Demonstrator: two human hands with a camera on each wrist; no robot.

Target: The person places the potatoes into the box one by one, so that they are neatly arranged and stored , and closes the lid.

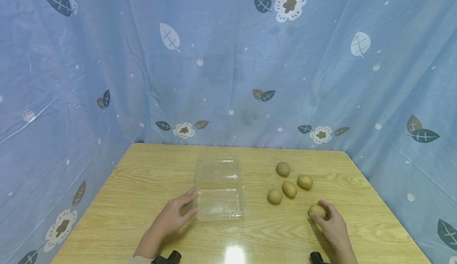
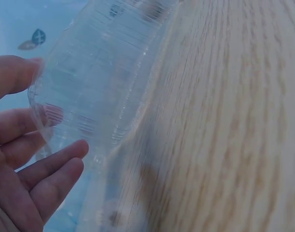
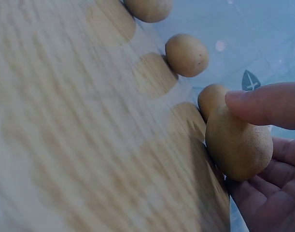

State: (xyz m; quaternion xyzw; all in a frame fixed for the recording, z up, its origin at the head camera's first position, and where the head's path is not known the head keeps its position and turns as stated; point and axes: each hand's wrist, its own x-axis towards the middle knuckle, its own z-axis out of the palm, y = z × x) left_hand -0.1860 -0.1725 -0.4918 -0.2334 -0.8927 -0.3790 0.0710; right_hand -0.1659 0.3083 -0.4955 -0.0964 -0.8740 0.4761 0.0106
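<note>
A clear plastic container (image 1: pixel 218 202) with a lid folded back lies on the table left of centre. My left hand (image 1: pixel 175 212) is at its left side, fingers loosely extended. In the left wrist view the thumb and fingertips of the left hand (image 2: pixel 26 164) touch the rim of the container (image 2: pixel 104 82). On the right, my right hand (image 1: pixel 333 224) holds a small yellow-brown potato (image 1: pixel 317 211) between thumb and fingers. Seen from the right wrist, the thumb presses on one side of this potato (image 3: pixel 239 145), low over the table.
Several loose potatoes (image 1: pixel 289 189) lie between the container and my right hand, one browner potato (image 1: pixel 283 169) farthest back. The wooden table (image 1: pixel 143 184) ends at a blue patterned curtain (image 1: pixel 214 77), which also hangs along both sides.
</note>
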